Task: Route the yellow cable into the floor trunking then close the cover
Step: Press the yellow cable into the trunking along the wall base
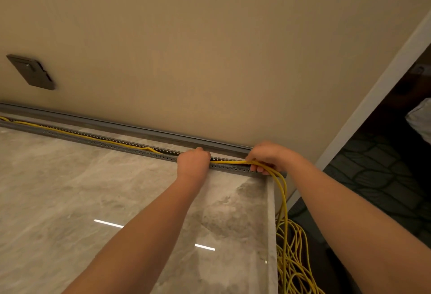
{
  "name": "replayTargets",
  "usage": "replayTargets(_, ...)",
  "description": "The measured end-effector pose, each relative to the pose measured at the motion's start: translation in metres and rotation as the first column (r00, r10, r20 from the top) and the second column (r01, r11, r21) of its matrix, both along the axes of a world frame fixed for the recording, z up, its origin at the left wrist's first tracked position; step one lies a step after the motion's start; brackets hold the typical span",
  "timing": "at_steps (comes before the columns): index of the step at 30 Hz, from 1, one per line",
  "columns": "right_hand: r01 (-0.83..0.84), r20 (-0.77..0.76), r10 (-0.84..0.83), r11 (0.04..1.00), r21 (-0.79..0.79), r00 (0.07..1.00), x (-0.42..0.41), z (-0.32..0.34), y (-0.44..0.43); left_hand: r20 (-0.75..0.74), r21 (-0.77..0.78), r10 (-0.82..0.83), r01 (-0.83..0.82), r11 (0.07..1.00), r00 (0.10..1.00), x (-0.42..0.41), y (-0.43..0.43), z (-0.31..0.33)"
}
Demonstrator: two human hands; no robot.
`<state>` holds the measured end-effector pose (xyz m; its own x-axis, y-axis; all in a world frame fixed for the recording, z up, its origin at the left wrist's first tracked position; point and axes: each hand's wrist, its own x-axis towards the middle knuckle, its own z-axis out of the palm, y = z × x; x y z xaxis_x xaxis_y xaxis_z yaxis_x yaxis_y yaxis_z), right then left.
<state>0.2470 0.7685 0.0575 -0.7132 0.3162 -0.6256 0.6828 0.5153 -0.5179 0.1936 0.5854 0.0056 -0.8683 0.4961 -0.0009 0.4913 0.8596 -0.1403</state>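
Both forearms reach up from 6 o'clock toward the floor trunking (112, 140) along the wall base. Left hand (193, 160) is fisted, knuckles up, pressing into the open channel; its grip hides what it holds. Right hand (265, 157), at 3 o'clock of it, curls closed around several strands of yellow cable (283, 202), which drop to a loose heap at 5 o'clock and also lie in the channel toward 9 o'clock.
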Motion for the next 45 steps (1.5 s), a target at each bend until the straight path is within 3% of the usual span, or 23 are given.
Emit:
replayTargets(6, -0.103, -0.133, 0.145, 0.954, 0.28, 0.98, -0.01, -0.008, -0.001, -0.015, -0.071, -0.045, 0.044, 0.996, 0.999, 0.0, 0.006, 0.009)
replayTargets(12, -0.187, -0.179, 0.29, 0.878, 0.44, 0.94, -0.005, -0.019, -0.003, -0.006, 0.223, -0.284, 0.278, 0.934, 0.959, 0.019, 0.032, 0.0)
replayTargets(16, -0.197, -0.206, 0.332, 0.85, 0.489, 0.92, 0.003, -0.02, -0.007, -0.033, 0.212, -0.266, 0.267, 0.94, 0.963, 0.028, 0.044, -0.007)
replayTargets(25, -0.116, -0.243, 0.239, 0.894, 0.432, 0.94, 0.016, -0.022, -0.001, 0.054, 0.078, -0.235, 0.23, 0.97, 0.971, 0.033, 0.061, 0.009)
replayTargets(30, 0.008, -0.238, 0.054, 0.968, 0.253, 0.97, 0.027, -0.011, 0.016, 0.057, 0.033, -0.218, 0.217, 0.976, 0.974, 0.042, 0.07, 0.01)
replayTargets(35, 0.008, -0.197, 0.023, 0.988, 0.151, 0.98, 0.032, -0.005, 0.033, 0.046, 0.027, -0.205, 0.203, 0.979, 0.978, 0.042, 0.07, 0.01)
replayTargets(45, -0.037, -0.327, 0.15, 0.944, 0.327, 0.933, 0.032, -0.022, 0.033, 0.043, 0.044, -0.213, 0.211, 0.977, 0.976, 0.038, 0.068, 0.007)
